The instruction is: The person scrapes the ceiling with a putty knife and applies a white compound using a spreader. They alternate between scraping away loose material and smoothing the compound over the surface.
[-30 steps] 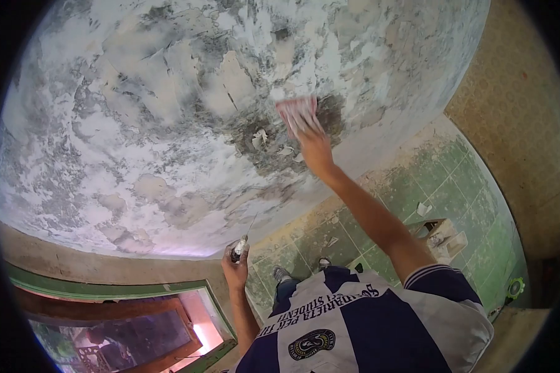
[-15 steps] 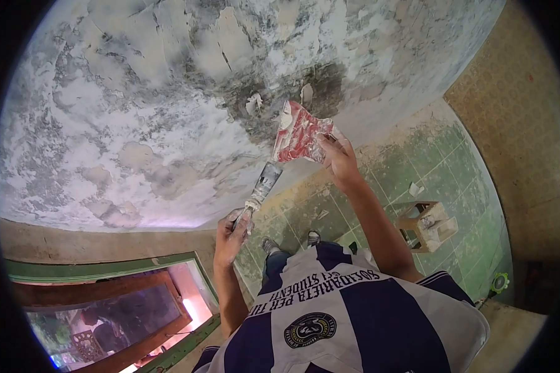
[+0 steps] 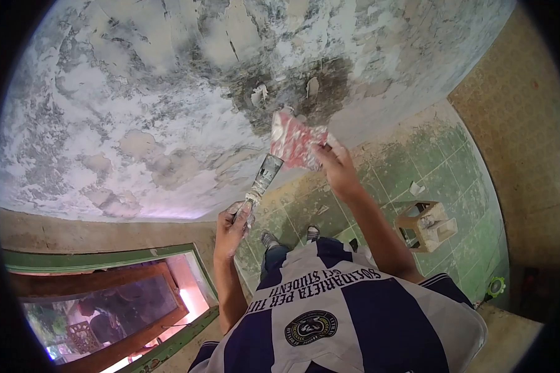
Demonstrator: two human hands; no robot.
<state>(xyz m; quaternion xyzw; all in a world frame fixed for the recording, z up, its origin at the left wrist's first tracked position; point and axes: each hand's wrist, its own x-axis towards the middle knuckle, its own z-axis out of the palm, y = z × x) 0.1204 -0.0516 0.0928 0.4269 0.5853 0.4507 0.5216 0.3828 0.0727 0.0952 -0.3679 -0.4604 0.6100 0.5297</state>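
Note:
My left hand (image 3: 233, 229) is closed around the handle of a putty knife (image 3: 267, 173), whose metal blade is smeared with grey-white filler. My right hand (image 3: 337, 166) pinches a red plastic spreader (image 3: 295, 140) by its right edge. White filler streaks cover the spreader, and it is a little blurred. The tip of the putty knife meets the spreader's lower left corner, touching or very close to it. Both tools are held in front of a patchy wall (image 3: 168, 124) with white, grey and dark areas. Two pale filler patches stand out on the dark area behind the spreader.
Green tiles (image 3: 429, 155) cover the dusty floor, where my feet stand. A wooden stool-like box (image 3: 426, 227) stands on it at right. A green-framed window or doorway (image 3: 99, 317) lies at lower left, and a tan patterned surface (image 3: 516, 112) rises at far right.
The spreader has turned and shifted slightly down and left. The putty knife has moved up a little, its tip now over the spreader's lower corner. Both hands keep their holds.

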